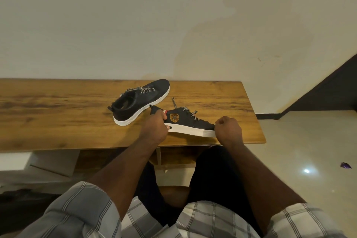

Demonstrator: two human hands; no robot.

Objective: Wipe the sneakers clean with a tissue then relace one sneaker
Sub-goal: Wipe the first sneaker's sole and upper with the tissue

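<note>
Wooden table [58, 114] against a plain pale wall [135, 15], tiled floor [309, 141] off to the right side. Head view only.

Near sneaker [190, 121]: dark upper, white sole, orange badge on the side, checkered laces. Sits on the table near its front edge, between the two hands, side-on, heel toward the left hand, toe toward the right.

Left hand [154, 125]: fingers curled round the heel end, gripping it, thumb on the sole edge.

Right hand [228, 127]: curled into a fist at the toe end, touching the sole tip. Can't tell if it's pinching a tissue or the shoe itself, fingers hide whatever is inside.

Second sneaker [140, 100]: same type, stands upright on its sole just beyond the left hand, toe pointing away toward the wall, laces in. Not touched by either hand.

Small purple scrap [345, 165] on the floor, well right of the right hand.

Checked shirt sleeves [81, 208] and dark trousers at frame bottom.
</note>
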